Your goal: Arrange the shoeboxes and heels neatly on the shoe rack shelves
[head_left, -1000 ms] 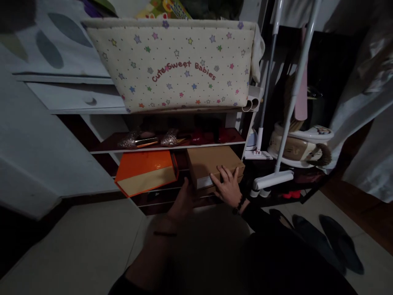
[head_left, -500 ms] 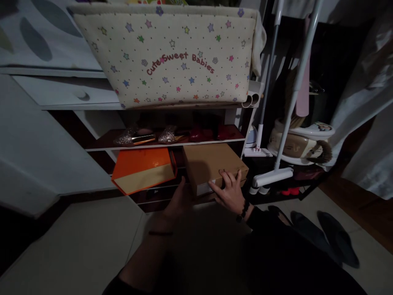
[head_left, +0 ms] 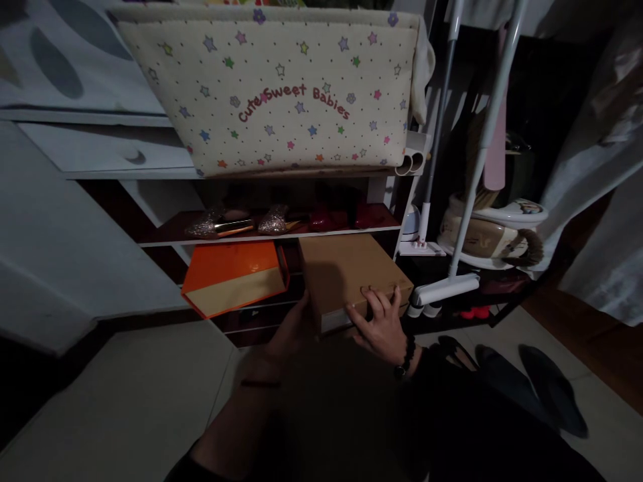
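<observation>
Located at the centre of the frame, just below the middle shelf (head_left: 171, 231): cardboard box (head_left: 341, 264), brown, rear portion under the shelf edge, front end projecting toward the bottom of the frame. Fitted on the front face, toward the left corner: white label (head_left: 335, 321). Applied at the front right of the box: right hand (head_left: 380, 321), fingers slightly parted, fingertips bent over the upper front edge and front face, thumb lower down, box gripped between. Worn on the right wrist: dark beaded bracelet (head_left: 408, 351). Positioned along the left side of the box, in shadow: left hand (head_left: 292, 327), directed toward the upper right; fingertips mostly hidden, cannot tell whether pressed together or spread. Worn on the left wrist: thin dark band (head_left: 260, 383). Placed left of centre, apart from the cardboard box: orange box (head_left: 231, 261), tilted, pale side facing forward. Arranged on the shelf above both boxes: glittery shoes (head_left: 274, 219) toward the left, dark red shoes (head_left: 321, 219) toward the right. Set across the upper centre: cream fabric basket (head_left: 296, 77), printed with stars and the words "Cute Sweet Babies". Standing at the right of the frame: white roller mop (head_left: 447, 289), head angled, near a beige container (head_left: 467, 234). Lying on the tiled floor (head_left: 125, 388) at lower right: dark slippers (head_left: 550, 385).
</observation>
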`<state>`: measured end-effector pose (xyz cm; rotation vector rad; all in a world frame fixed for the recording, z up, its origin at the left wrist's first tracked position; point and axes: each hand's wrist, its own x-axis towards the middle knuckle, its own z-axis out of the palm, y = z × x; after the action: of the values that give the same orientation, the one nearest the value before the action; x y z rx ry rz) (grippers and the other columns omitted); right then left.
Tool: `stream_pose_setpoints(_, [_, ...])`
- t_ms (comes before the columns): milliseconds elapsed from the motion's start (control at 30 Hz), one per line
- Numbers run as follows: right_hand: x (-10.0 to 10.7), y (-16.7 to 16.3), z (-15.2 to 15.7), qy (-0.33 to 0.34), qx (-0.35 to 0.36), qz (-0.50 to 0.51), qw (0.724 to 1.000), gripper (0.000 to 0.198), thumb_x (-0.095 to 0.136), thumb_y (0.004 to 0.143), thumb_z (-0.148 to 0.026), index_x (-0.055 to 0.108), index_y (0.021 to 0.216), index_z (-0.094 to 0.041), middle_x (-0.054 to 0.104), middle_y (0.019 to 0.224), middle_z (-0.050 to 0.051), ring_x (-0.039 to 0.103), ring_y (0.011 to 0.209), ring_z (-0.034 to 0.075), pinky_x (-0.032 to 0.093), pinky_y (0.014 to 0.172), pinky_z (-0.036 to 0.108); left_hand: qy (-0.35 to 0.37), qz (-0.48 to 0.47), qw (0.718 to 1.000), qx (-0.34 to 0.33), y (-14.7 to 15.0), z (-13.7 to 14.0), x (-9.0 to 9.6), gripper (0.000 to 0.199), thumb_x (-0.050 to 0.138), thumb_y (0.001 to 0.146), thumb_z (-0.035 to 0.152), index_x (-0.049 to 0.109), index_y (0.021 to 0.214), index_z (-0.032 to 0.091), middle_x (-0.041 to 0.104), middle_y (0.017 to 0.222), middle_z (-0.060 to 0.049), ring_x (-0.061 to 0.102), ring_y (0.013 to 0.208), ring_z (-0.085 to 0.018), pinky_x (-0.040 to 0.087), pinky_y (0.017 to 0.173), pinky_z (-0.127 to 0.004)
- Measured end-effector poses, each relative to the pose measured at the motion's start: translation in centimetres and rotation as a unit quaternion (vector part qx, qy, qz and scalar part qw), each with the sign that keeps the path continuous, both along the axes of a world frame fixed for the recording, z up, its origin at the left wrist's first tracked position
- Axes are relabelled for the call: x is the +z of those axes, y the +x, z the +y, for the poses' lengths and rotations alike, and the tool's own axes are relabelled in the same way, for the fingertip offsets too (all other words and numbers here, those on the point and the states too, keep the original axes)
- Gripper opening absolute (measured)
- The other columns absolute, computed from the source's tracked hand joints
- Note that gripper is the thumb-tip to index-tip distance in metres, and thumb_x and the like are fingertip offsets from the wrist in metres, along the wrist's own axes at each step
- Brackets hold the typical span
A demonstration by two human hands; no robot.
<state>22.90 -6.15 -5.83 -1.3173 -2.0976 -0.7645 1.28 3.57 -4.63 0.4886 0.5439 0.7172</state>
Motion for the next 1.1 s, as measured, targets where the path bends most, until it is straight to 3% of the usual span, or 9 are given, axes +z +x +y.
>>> stream_pose_setpoints(200, [0.5, -0.2, -4.6, 0.016, 0.043, 0.047, 0.998, 0.091, 0.081, 0.081, -0.034, 0.036, 0.160, -0.038, 0.029, 0.162, 0.017, 0.041, 0.141, 0.039, 0.010, 0.121, 0.081, -0.003, 0.012, 0.998, 0.062, -1.6, 0.1, 0.3, 0.060, 0.058, 0.101, 0.051, 0.062, 0.147, 0.014, 0.079, 0.121, -0.016, 0.073, 0.117, -0.033, 0.056, 0.106, -0.047])
stream_pose_setpoints(300, [1.3, -0.1, -7.3, 0.031, 0.036, 0.160, 0.986, 0.115, 0.082, 0.078, -0.044, 0.013, 0.170, -0.034, 0.020, 0.167, 0.019, 0.036, 0.147, 0.044, 0.017, 0.120, 0.081, 0.016, 0.003, 0.996, 0.088, -2.3, 0.2, 0.3, 0.060, 0.053, 0.102, 0.058, 0.062, 0.145, 0.017, 0.076, 0.126, -0.016, 0.073, 0.116, -0.033, 0.056, 0.105, -0.049])
stream_pose_setpoints(367, [1.8, -0.1, -8.9, 0.010, -0.004, 0.289, 0.957, 0.130, 0.085, 0.073, -0.051, 0.004, 0.172, -0.027, 0.020, 0.168, 0.022, 0.031, 0.151, 0.049, 0.025, 0.120, 0.079, 0.022, 0.022, 0.996, 0.086, -2.5, 0.1, 0.0, 0.063, 0.046, 0.103, 0.064, 0.065, 0.139, 0.017, 0.075, 0.127, -0.017, 0.073, 0.113, -0.033, 0.057, 0.101, -0.051])
stream_pose_setpoints(500, [1.1, -0.3, -11.5, -0.059, -0.062, 0.557, 0.826, 0.139, 0.090, 0.066, -0.055, 0.007, 0.172, -0.023, 0.027, 0.171, 0.021, 0.029, 0.158, 0.047, 0.032, 0.123, 0.070, 0.021, 0.093, 0.993, 0.074, -1.9, -0.5, -1.0, 0.064, 0.043, 0.102, 0.069, 0.068, 0.129, 0.016, 0.073, 0.130, -0.019, 0.074, 0.109, -0.032, 0.059, 0.095, -0.051])
stream_pose_setpoints(600, [-0.8, -0.4, -12.5, -0.092, -0.033, 0.693, 0.714, 0.125, 0.090, 0.068, -0.053, 0.022, 0.169, -0.026, 0.044, 0.165, 0.018, 0.044, 0.152, 0.041, 0.043, 0.120, 0.061, 0.020, 0.115, 0.990, 0.079, -1.4, -0.9, -1.9, 0.055, 0.054, 0.101, 0.061, 0.069, 0.130, 0.018, 0.074, 0.129, -0.018, 0.074, 0.112, -0.030, 0.060, 0.096, -0.045])
stream_pose_setpoints(733, [-3.5, -1.1, -12.1, -0.136, 0.022, 0.810, 0.570, 0.093, 0.081, 0.079, -0.052, 0.041, 0.160, -0.031, 0.062, 0.150, 0.012, 0.062, 0.137, 0.033, 0.051, 0.114, 0.056, 0.054, 0.149, 0.963, 0.218, -1.4, -1.2, -2.4, 0.045, 0.074, 0.090, 0.026, 0.067, 0.134, 0.024, 0.077, 0.123, -0.009, 0.075, 0.109, -0.026, 0.059, 0.101, -0.041])
stream_pose_setpoints(833, [-4.9, -2.1, -10.7, -0.148, 0.055, 0.871, 0.465, 0.076, 0.077, 0.082, -0.053, 0.052, 0.151, -0.032, 0.069, 0.140, 0.010, 0.069, 0.127, 0.032, 0.055, 0.111, 0.056, 0.097, 0.159, 0.943, 0.275, -1.5, -1.3, -1.9, 0.052, 0.078, 0.085, 0.021, 0.067, 0.135, 0.026, 0.076, 0.128, -0.007, 0.073, 0.114, -0.025, 0.056, 0.107, -0.043])
stream_pose_setpoints(933, [-5.9, -3.2, -9.3, -0.142, 0.068, 0.901, 0.405, 0.069, 0.079, 0.078, -0.057, 0.062, 0.139, -0.030, 0.075, 0.130, 0.008, 0.070, 0.126, 0.031, 0.057, 0.109, 0.054, 0.127, 0.163, 0.943, 0.262, -1.5, -1.4, -1.1, 0.051, 0.081, 0.084, 0.029, 0.069, 0.133, 0.025, 0.074, 0.134, -0.008, 0.069, 0.124, -0.027, 0.054, 0.112, -0.044])
stream_pose_setpoints(1100, [-6.4, -4.7, -8.0, -0.170, 0.091, 0.917, 0.348, 0.057, 0.073, 0.082, -0.065, 0.069, 0.126, -0.030, 0.077, 0.129, 0.007, 0.071, 0.126, 0.032, 0.064, 0.098, 0.053, 0.144, 0.183, 0.943, 0.236, -0.9, -1.1, -0.5, 0.054, 0.083, 0.085, 0.037, 0.070, 0.136, 0.022, 0.071, 0.141, -0.010, 0.064, 0.133, -0.030, 0.049, 0.117, -0.045])
